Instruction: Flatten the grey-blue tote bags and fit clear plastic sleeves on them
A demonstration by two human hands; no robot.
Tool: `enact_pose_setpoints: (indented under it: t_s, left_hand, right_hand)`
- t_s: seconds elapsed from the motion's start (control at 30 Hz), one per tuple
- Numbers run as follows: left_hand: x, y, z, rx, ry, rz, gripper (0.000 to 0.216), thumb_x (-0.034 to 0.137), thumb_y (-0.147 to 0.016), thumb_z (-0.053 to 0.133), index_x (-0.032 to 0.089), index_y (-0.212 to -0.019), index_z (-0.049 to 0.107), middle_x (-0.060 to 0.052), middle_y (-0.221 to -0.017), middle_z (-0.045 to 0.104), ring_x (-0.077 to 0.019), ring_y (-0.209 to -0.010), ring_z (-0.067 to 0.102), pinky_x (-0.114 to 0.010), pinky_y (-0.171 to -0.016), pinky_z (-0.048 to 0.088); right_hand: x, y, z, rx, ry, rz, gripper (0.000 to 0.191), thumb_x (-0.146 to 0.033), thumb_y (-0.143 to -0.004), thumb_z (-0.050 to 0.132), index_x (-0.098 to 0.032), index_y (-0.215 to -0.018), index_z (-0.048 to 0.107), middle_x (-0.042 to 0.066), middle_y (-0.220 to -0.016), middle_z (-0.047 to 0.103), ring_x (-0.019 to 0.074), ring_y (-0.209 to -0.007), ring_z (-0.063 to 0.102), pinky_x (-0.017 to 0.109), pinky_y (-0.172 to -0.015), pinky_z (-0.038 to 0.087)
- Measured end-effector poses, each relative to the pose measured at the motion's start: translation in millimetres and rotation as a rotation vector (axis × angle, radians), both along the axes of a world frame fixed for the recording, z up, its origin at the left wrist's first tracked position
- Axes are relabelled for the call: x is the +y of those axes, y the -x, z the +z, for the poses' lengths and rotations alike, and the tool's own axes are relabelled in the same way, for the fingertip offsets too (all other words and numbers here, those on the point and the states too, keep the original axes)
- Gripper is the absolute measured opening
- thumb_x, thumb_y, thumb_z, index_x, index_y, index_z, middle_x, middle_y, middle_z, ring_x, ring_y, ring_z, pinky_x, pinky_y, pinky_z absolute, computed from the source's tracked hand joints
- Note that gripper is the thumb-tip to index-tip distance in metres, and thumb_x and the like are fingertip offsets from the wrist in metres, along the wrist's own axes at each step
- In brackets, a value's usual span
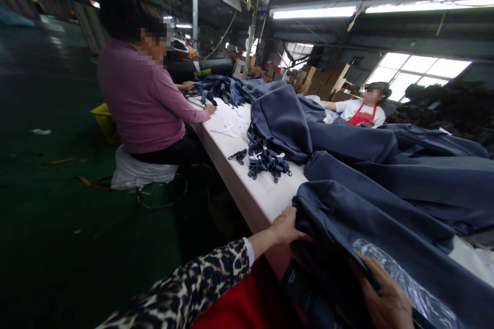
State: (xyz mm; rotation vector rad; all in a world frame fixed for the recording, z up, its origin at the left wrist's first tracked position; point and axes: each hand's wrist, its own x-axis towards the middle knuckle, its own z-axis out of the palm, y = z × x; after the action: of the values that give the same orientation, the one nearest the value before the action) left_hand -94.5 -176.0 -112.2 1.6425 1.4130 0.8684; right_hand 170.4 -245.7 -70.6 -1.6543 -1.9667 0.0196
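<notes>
A dark blue bag (328,210) lies near me at the table's front edge, its opening turned toward me and its inside dark. My left hand (286,226) is closed on the far left end of the opening, the thumb reaching inside and some fingers hidden by the fabric. Lower right, my right hand (386,290) grips the near rim of the same opening. Clear crinkled plastic (405,280) lies against the bag beside that hand. Inside the opening hangs a dark label (295,280) with small print too faint to read.
More dark blue bags (281,120) are heaped along the white table (257,197). Several straps with clips (266,159) lie in a pile. A co-worker in a pink top (142,94) sits at the left side, handling straps; another in a red apron (363,114) is across the table.
</notes>
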Motion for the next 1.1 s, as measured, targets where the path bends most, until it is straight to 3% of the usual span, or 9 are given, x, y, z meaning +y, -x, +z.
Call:
enact_pose_setpoints:
  t_s: [0.17,0.3,0.43,0.63,0.77,0.83,0.97,1.1]
  left_hand:
    - [16,-1,-10.3,-0.071,0.016,-0.049,0.031,0.031,-0.062,0.079,0.017,-0.082,0.060,0.001,-0.078,0.059,-0.0193,-0.077,0.056,-0.030,-0.072,0.046]
    - [9,5,-12.4,-0.187,-0.038,-0.041,0.016,0.023,-0.069,0.070,0.017,-0.074,0.056,0.004,-0.069,0.051,-0.0144,-0.070,0.050,-0.026,-0.066,0.041]
    - [-12,18,-19.5,-0.322,-0.080,-0.030,0.014,0.025,-0.075,0.065,0.017,-0.077,0.053,0.004,-0.071,0.051,-0.0128,-0.070,0.047,-0.024,-0.065,0.038]
    - [-31,22,-21.5,-0.435,-0.001,0.080,0.033,0.045,-0.078,0.067,0.017,-0.086,0.052,0.002,-0.074,0.053,-0.0137,-0.068,0.050,-0.025,-0.062,0.039]
    - [-26,9,-15.4,-0.496,0.100,0.136,0.062,0.045,-0.058,0.085,0.015,-0.103,0.054,-0.005,-0.093,0.061,-0.0170,-0.079,0.056,-0.026,-0.065,0.042]
    - [-19,2,-15.3,-0.473,0.105,0.149,0.055,0.034,-0.052,0.088,0.015,-0.093,0.057,-0.002,-0.088,0.061,-0.0163,-0.078,0.054,-0.025,-0.063,0.040]
    - [-5,-5,-18.5,-0.490,0.151,0.146,0.028,0.020,-0.060,0.078,0.016,-0.069,0.051,0.005,-0.062,0.050,-0.0105,-0.059,0.045,-0.023,-0.055,0.033]
    - [-12,1,-20.4,-0.560,0.084,0.104,0.021,0.019,-0.064,0.070,0.017,-0.070,0.051,0.006,-0.063,0.049,-0.0102,-0.061,0.045,-0.023,-0.058,0.034]
  right_hand:
    - [-1,1,-2.3,-0.001,0.007,0.032,0.041,-0.059,-0.088,0.047,-0.035,-0.112,0.069,-0.003,-0.111,0.072,0.0213,-0.093,0.071,0.023,-0.065,0.057]
    - [-1,3,0.2,0.026,0.008,0.020,0.042,-0.061,-0.087,0.047,-0.033,-0.108,0.070,-0.002,-0.106,0.073,0.0209,-0.088,0.071,0.024,-0.065,0.056]
    - [-7,9,2.3,0.027,0.047,0.059,0.039,-0.060,-0.088,0.048,-0.035,-0.108,0.070,-0.003,-0.110,0.071,0.0183,-0.089,0.071,0.022,-0.065,0.055]
    - [-18,18,-0.1,0.015,0.014,0.112,0.036,-0.055,-0.091,0.047,-0.037,-0.115,0.067,-0.003,-0.116,0.068,0.0170,-0.090,0.070,0.021,-0.070,0.055]
    - [-16,14,-1.4,-0.012,0.013,0.143,0.036,-0.054,-0.091,0.047,-0.037,-0.117,0.065,-0.004,-0.117,0.068,0.0159,-0.091,0.070,0.019,-0.070,0.055]
    - [-14,10,-2.8,-0.025,0.005,0.150,0.035,-0.054,-0.091,0.048,-0.038,-0.117,0.064,-0.005,-0.117,0.068,0.0155,-0.091,0.071,0.018,-0.068,0.055]
    - [-12,7,-5.4,-0.043,0.005,0.179,0.034,-0.054,-0.091,0.049,-0.039,-0.118,0.064,-0.006,-0.117,0.067,0.0146,-0.090,0.071,0.016,-0.069,0.055]
    - [-13,7,-7.3,-0.030,0.025,0.172,0.034,-0.052,-0.092,0.048,-0.038,-0.119,0.063,-0.006,-0.119,0.066,0.0138,-0.091,0.071,0.016,-0.072,0.055]
